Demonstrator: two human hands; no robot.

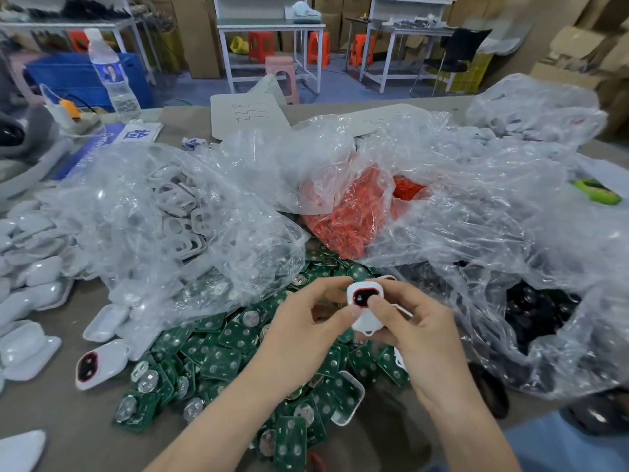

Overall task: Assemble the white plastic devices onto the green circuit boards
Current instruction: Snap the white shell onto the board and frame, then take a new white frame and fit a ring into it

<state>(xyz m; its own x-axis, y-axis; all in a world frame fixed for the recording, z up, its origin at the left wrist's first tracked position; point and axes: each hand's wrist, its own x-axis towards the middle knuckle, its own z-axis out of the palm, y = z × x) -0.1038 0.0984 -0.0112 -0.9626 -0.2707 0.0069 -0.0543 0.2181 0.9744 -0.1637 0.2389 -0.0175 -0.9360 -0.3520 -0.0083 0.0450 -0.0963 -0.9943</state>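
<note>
Currently: brown table (51, 413) fills the lower view, heaped with stock. Large clear bag (483, 233) at right is crumpled, with dark parts showing through its lower end. Second clear bag (170, 212) at left holds white frames. Between them sits a smaller bag of red parts (343, 216). Loose white shells (34, 270) lie stacked along the left edge.

Pile of green circuit boards (218, 356) spreads in front of the bags at centre, many with round silver contacts face up.

Left hand (306, 338) and right hand (418, 338) meet above the pile. Both hold one white device (366, 321), raised clear of the boards. Left thumb and forefinger pinch its left edge. Right thumb presses on its front face just below the dark, red-rimmed window, with the right fingers curled behind.

Second device (97, 364), with the same window, rests on the table left of the pile.
</note>
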